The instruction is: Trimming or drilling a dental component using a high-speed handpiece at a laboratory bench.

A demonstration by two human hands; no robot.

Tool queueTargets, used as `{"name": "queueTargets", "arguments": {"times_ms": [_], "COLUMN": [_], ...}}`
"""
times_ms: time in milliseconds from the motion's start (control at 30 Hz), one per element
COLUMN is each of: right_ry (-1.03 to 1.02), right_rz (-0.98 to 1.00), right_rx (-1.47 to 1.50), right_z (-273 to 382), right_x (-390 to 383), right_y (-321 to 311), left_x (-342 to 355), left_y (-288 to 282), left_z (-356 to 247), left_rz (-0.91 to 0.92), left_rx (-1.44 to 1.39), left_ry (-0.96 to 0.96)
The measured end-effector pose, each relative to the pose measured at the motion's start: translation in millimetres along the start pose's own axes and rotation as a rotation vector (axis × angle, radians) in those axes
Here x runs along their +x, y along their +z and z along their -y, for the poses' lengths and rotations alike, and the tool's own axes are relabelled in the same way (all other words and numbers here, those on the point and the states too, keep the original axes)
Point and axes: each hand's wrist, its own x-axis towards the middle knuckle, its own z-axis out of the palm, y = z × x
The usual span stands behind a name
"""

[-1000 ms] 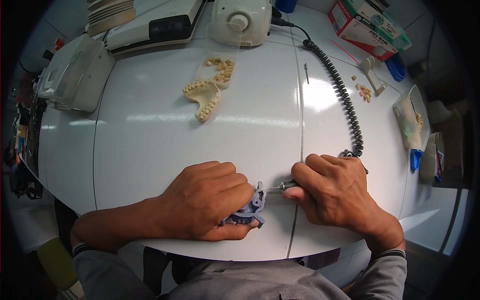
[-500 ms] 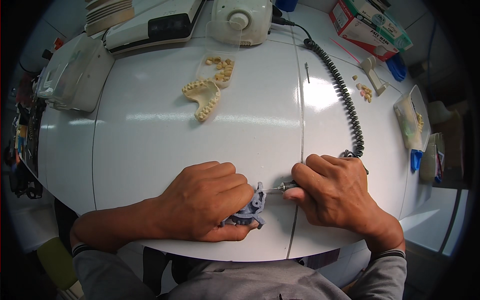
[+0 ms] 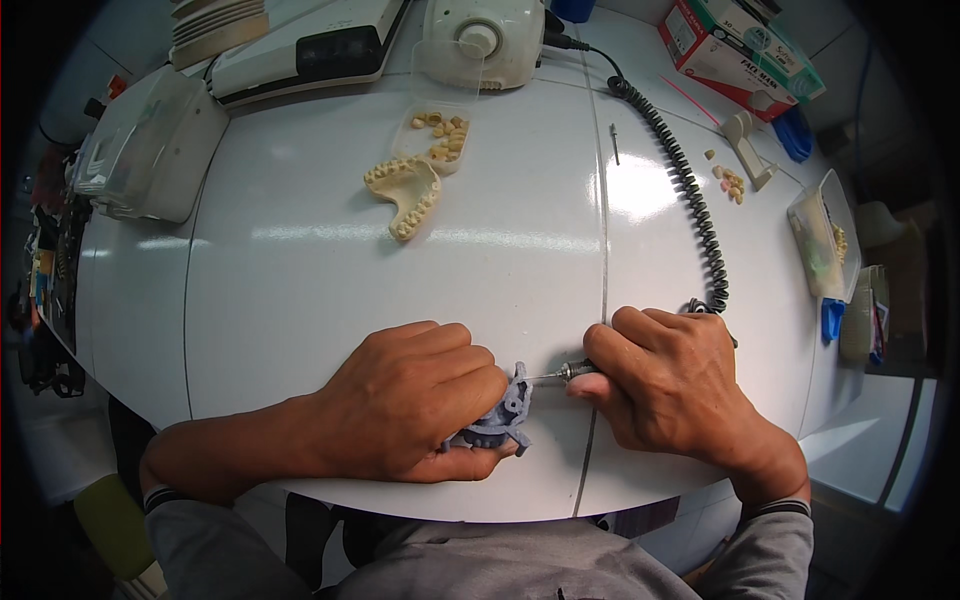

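Observation:
My left hand is closed round a grey-blue, irregular piece that looks like a dental framework with rods; much of it lies under my fingers. In my right hand is a rotary handpiece, gripped near its metal nose, with most of its body hidden by the palm. Its thin bur points left, and the tip meets the upright edge of the grey-blue piece. Both hands are low over the table's near edge.
Beyond my hands lie a cream dental arch model and a clear box of tooth-coloured pieces. A black coiled cord runs from the white control unit to my right hand. A loose bur and small tooth pieces lie at right.
Hardly anything differs. My left hand has shifted very slightly, while the bur stays against the grey-blue piece.

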Motion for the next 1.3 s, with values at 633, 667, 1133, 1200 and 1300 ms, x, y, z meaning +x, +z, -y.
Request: {"name": "queueTargets", "arguments": {"times_ms": [633, 667, 1133, 1200, 1300], "right_ry": [0.023, 0.023, 0.231, 0.260, 0.312], "right_rz": [-0.003, 0.002, -0.273, -0.264, -0.219], "right_rx": [-0.008, 0.000, -0.064, -0.059, -0.047], "right_z": [2.1, 1.7, -22.5, -23.2, -17.3], "right_x": [-1.8, -1.5, 1.3, 2.5, 5.7], "right_y": [1.3, 0.7, 12.9, 11.0, 7.7], "left_x": [-0.9, -0.8, -0.2, -0.6, -0.8], "left_y": [0.2, -0.1, -1.7, -5.7, -7.3], "left_z": [-0.3, 0.1, 2.2, 0.0, 0.6], "left_rz": [0.014, 0.015, 0.020, 0.071, 0.090], "left_rx": [0.001, 0.001, 0.308, 0.305, 0.344], "left_ry": [-0.016, -0.016, 0.055, 0.033, 0.029]}}
